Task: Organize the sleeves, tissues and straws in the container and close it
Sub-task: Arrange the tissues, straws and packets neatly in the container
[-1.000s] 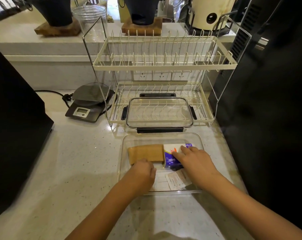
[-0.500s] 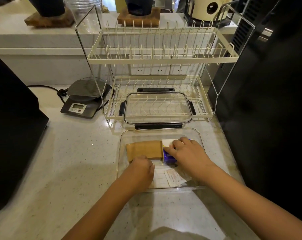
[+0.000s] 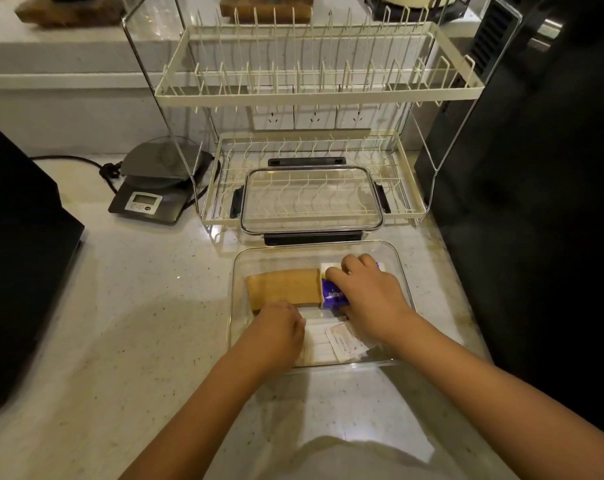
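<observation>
While the right hand (image 3: 366, 296) lies fingers-together on the soft, light tissue pack (image 3: 332, 295), the left hand (image 3: 280, 329) curls over stiff straws (image 3: 317, 341); best gripped by pack's sides.

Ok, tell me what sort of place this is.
Probably a café or kitchen prep counter: a two-tier dish rack stands on the speckled countertop, a digital scale sits beside it, and wall sockets show behind.

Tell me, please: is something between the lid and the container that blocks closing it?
Yes. The lid lies on the rack's lower shelf behind the clear container. Both hands, left and right, are inside the container on its contents, so they are in the lid's way.
</observation>
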